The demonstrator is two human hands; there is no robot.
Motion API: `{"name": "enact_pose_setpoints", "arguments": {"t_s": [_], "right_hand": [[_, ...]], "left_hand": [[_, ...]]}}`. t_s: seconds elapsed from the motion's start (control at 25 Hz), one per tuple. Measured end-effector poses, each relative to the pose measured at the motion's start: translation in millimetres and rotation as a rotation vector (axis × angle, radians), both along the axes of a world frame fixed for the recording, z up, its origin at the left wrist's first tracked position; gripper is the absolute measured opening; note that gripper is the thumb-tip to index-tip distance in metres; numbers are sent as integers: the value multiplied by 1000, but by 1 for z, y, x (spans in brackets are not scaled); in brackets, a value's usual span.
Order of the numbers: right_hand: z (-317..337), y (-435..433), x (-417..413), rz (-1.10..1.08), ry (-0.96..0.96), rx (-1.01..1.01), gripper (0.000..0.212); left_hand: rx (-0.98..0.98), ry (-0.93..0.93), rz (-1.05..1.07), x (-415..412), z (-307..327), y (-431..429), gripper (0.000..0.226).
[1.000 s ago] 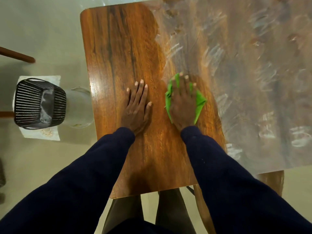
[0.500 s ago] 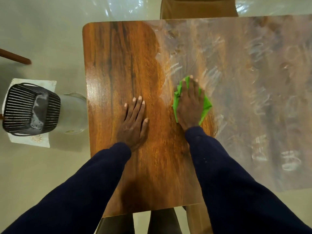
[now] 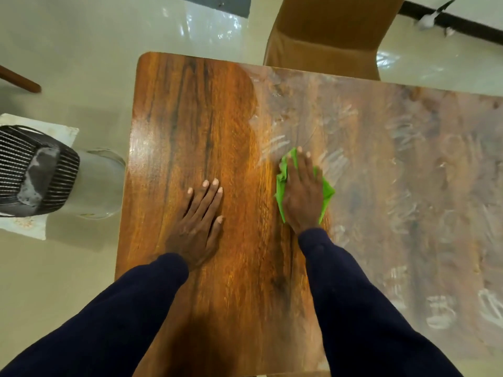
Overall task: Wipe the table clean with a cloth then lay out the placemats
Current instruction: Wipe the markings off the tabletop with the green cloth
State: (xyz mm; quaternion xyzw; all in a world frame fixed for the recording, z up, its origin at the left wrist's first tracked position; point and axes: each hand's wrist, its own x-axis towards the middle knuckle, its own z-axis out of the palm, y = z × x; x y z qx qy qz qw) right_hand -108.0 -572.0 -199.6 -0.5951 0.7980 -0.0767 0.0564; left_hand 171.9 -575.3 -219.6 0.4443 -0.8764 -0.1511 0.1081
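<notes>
Table (image 3: 206,118): wooden top, glossy brown on its left part, dull with whitish smears across the right.
Chair (image 3: 326,36): brown, at the table's far edge.
Fan (image 3: 35,172): black grille, on the floor left of the table.
Left hand (image 3: 200,227): flat on the glossy wood, fingers straight, holding nothing.
Right hand (image 3: 302,194): fingers straight, pressing the cloth.
Cloth (image 3: 281,180): green, under the right hand, at the edge of the smears.

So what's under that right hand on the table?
A green cloth, pressed flat on the wooden table by the right hand. Its edges poke out on both sides. The hand covers the cloth's middle and the table surface beneath it.
</notes>
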Motion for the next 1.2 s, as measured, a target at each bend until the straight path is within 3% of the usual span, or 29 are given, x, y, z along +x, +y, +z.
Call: {"name": "enact_pose_setpoints", "arguments": {"t_s": [0.08,0.16,0.28,0.4,0.56,0.72,0.88,1.04,1.2], "right_hand": [[3,-39,22,-69,-4,9,53],[3,-42,50,31,-9,9,56],[3,22,81,215,-25,58,60],[1,126,79,263,-49,89,61],[1,210,20,-32,2,35,60],[-2,162,-9,-534,42,18,53],[0,151,54,-442,53,41,56],[4,243,120,-250,-28,93,56],[6,310,73,-459,18,116,56]], "left_hand": [[-8,-19,-1,1,0,0,61],[-10,-34,-1,1,1,0,61],[-17,-55,-15,0,1,-2,60],[5,-72,-42,2,1,-4,61],[43,-62,-82,3,4,-4,62],[82,-37,-121,4,6,-3,61],[125,50,-159,7,14,1,59],[101,167,-229,-9,18,14,56],[144,179,-347,-63,21,42,57]]}}
